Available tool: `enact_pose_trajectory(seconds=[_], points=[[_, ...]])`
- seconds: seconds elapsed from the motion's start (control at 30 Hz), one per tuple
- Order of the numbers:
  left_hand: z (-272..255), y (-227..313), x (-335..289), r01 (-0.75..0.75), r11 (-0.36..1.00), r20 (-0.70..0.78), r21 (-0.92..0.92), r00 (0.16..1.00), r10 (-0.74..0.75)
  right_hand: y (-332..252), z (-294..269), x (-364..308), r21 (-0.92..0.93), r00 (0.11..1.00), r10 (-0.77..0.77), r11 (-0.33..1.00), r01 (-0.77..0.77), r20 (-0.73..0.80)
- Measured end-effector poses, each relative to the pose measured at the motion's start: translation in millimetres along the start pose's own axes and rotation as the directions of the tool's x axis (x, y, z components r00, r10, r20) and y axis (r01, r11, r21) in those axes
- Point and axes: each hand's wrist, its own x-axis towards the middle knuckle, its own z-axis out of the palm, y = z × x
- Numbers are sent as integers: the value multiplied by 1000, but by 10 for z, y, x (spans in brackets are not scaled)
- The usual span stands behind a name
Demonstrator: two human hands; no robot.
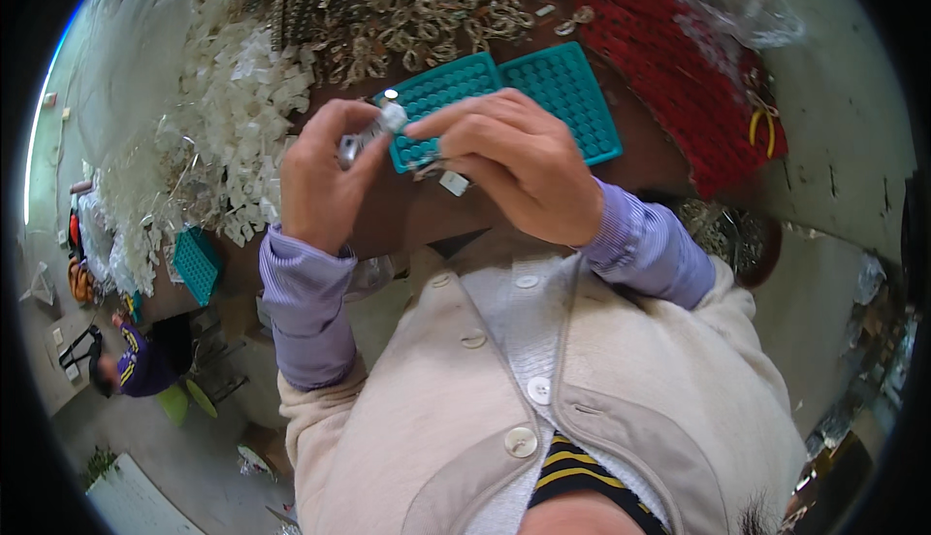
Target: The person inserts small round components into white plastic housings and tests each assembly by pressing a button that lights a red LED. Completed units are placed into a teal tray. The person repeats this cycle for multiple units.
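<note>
Obs: I see both hands raised together just above the table edge, meeting over one small part. My left hand (320, 181) is curled around a small grey-and-white metal piece (373, 132), thumb and forefinger pinching its lower end. My right hand (514, 166) is closed on the piece's upper white end, forefinger stretched across to it; a small white tab (453, 183) shows beneath that hand's fingers, though I cannot tell whether it is gripped or merely resting there.

Surroundings: directly beyond the fingertips lie two teal perforated trays (562, 98), side by side and touching. Beyond the left hand, a heap of white plastic parts (242, 108); further out past the trays, a pile of tan rings (427, 6). Out past the right hand, a red mesh mat (689, 60) with yellow-handled pliers (761, 128) at its edge. A third teal tray (197, 263) sits below the left wrist.

Handling judgement: the piece looks light, rigid and smooth, so liable to slip. Best taken by fingertip pinch at either end, leaving the middle free. Small enough to drop and lose among the heaps.
</note>
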Motion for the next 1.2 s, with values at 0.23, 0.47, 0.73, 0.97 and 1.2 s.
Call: enact_pose_trajectory(seconds=[0.23, 0.47, 0.73, 0.97, 1.2], points=[[53, 250, -399, 72, 804, 14, -590, 997, -78, -123, 309, -51, 286, 971, 236, 928, -237, 38], [519, 113, -672, 19, 546, -160, -837, 947, -279, -225, 550, -87, 661, 870, 487, 631, -406, 69], [563, 64, -659, -61, 695, -308, -716, 921, -237, -264, 480, -131, 299, 871, 490, 828, -474, 22], [427, 28, -525, -58, 853, -111, -519, 994, 1, -190, 132, -106, 104, 884, 352, 911, -399, 308], [432, 130, -447, -172, 921, -119, -349, 983, 139, -182, 108, -114, -200, 954, 174, 972, -126, 245]])
